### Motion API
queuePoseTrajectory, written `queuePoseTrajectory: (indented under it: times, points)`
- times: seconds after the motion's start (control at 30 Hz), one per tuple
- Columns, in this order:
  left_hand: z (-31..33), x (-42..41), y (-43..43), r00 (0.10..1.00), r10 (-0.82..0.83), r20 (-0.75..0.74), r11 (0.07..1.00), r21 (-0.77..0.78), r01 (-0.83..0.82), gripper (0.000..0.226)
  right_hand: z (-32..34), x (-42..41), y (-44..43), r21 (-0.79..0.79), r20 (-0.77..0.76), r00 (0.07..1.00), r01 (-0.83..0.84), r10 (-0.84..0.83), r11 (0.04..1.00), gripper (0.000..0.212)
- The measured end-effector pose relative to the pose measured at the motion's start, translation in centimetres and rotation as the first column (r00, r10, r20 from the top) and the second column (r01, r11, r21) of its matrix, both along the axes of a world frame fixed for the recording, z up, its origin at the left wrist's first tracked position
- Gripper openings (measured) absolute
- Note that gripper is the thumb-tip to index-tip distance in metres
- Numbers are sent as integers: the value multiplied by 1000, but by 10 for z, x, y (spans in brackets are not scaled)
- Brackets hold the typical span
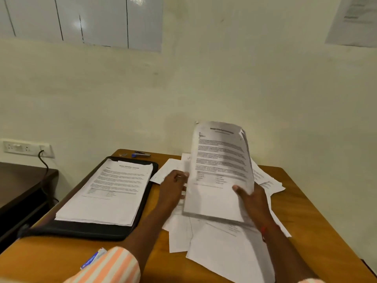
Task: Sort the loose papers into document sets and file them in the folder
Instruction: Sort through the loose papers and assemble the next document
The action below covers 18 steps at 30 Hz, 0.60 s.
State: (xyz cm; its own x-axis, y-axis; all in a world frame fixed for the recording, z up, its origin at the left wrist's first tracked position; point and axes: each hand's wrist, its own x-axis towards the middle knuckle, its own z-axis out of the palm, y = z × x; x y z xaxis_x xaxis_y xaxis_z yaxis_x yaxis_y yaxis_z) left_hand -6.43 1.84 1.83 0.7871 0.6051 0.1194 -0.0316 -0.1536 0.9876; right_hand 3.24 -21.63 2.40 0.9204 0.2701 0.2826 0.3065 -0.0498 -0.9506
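A black folder (pixel 89 229) lies open on the left of the wooden table, with a stack of printed sheets (pixel 110 193) in it. Loose papers (pixel 222 246) are spread over the right half of the table. I hold a bundle of printed papers (pixel 220 168) tilted up above them. My right hand (pixel 252 200) grips the bundle's lower right edge, thumb on the front. My left hand (pixel 174 185) holds its left edge, fingers curled behind the sheets.
A blue and black stapler (pixel 140 154) sits at the table's (pixel 318 219) far edge by the wall. A dark desk (pixel 22 180) stands to the left, with a wall socket (pixel 26 148) and a black cable above it.
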Motion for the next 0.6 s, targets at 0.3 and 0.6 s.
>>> queuePoseTrajectory:
  times: [0.3, 0.6]
  points:
    - [-48, 18, 33, 873, 323, -365, 890, 431, -149, 46, -63, 27, 0, -73, -49, 992, 109, -113, 991, 36]
    - [-63, 32, 43, 893, 334, -301, 886, 424, -188, 23, -68, 40, 3, -188, 29, 997, 78, -74, 979, 33]
